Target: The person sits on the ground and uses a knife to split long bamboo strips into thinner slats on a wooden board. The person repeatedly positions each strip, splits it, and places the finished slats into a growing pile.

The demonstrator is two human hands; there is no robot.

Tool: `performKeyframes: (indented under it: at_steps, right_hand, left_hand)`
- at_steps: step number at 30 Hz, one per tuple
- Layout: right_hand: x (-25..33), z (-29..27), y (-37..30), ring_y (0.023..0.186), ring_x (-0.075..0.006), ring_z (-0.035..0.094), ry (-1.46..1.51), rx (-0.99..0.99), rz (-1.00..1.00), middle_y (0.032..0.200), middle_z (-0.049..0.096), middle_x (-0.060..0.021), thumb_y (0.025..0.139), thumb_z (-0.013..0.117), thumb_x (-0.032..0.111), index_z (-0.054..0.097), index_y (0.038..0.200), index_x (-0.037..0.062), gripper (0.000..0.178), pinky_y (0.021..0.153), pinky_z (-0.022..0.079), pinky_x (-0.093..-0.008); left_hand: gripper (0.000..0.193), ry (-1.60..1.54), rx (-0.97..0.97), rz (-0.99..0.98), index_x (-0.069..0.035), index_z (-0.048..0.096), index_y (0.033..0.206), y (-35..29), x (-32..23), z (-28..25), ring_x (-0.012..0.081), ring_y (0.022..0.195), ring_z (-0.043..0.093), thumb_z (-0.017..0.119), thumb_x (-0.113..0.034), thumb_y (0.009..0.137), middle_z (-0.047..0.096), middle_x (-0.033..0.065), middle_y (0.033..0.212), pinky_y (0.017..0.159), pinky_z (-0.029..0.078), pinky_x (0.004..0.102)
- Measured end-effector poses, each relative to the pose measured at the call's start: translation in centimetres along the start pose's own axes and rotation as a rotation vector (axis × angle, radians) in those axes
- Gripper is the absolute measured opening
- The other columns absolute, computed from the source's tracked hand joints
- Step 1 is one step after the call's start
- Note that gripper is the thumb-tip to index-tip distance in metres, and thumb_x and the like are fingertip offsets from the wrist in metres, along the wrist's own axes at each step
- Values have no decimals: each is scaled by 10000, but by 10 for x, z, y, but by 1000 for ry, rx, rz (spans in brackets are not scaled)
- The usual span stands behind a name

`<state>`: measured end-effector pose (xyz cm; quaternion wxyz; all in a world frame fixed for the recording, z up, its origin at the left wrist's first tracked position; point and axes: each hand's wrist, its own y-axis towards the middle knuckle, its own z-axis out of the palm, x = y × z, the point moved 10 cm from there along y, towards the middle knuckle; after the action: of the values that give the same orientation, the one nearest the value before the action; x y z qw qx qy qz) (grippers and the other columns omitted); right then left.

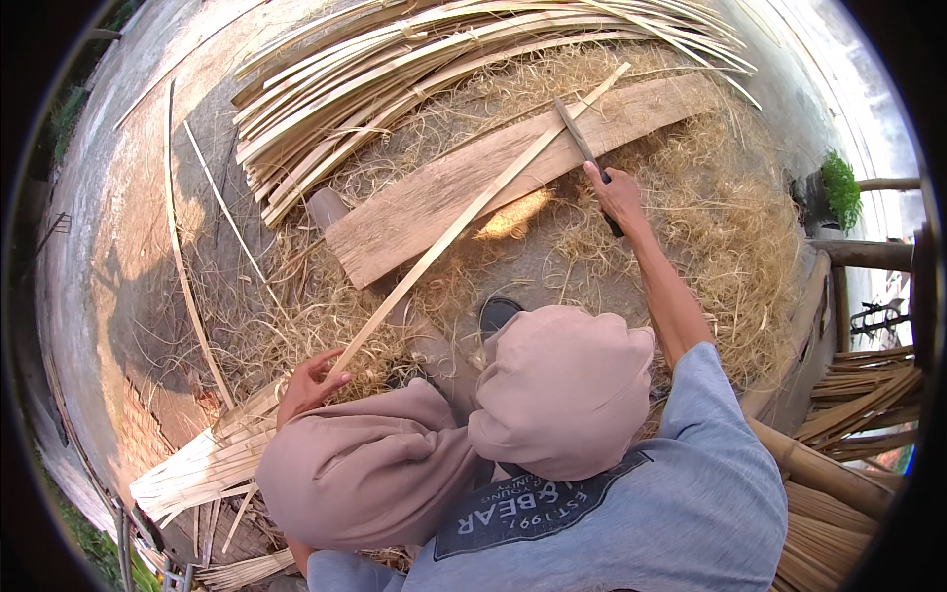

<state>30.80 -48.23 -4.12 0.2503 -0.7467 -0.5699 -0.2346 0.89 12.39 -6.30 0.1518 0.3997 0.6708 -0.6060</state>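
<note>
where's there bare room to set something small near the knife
Bare: the left part of the plank, up to the pale strip crossing it, and its right part beyond the knife. Crowded: strip pile behind the plank, curly shavings to its right.

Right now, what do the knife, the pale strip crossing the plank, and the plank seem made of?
Knife: blade probably metal, grey and fairly dull; handle black, material unclear. Strip: likely bamboo, possibly wood; pale, long, thin, apparently uncoated. Plank: wood, seemingly bare; brown, matte, faint lengthwise grain.
</note>
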Motion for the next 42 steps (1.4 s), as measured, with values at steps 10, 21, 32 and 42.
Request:
performKeyframes:
  at_steps: [10, 21, 32, 42]
  right_hand:
    - [115, 116, -207, 568, -280, 600, -29, 300, -545, 665, 632, -154, 985, 642, 539, 604, 754, 15, 573, 536, 465, -432]
    - [92, 88, -142, 654, -300, 660, -176, 214, -532, 711, 667, -142, 964, 612, 633, 635, 792, 18, 639, 577, 496, -437]
    - [42, 41, -51, 513, -260, 544, -87, 15, -215, 559, 555, -164, 967, 636, 582, 618, 696, -33, 672, 526, 413, -441]
    - [136, 126, -214, 685, -385, 665, -73, 387, -513, 729, 655, -216, 945, 672, 588, 651, 802, 11, 595, 621, 499, -484]
  left_hand:
    - [344, 316, -406, 300, -129, 745, 1260, 60, -117, 66, 104, 855, 686, 660, -363, 1023, 794, 118, 980, 798, 531, 284]
    - [352, 294, -425, 296, -122, 753, 1245, 24, -67, 30, 95, 617, 517, 668, -381, 1023, 707, 28, 721, 580, 441, 317]
    - [445, 521, -472, 450, -151, 655, 1396, -7, -41, 11, 206, 794, 685, 725, -297, 981, 754, 128, 989, 722, 530, 325]
    - [318, 273, -406, 323, -155, 770, 1223, 44, -93, 42, 143, 654, 655, 674, -373, 1012, 765, 118, 807, 609, 487, 336]
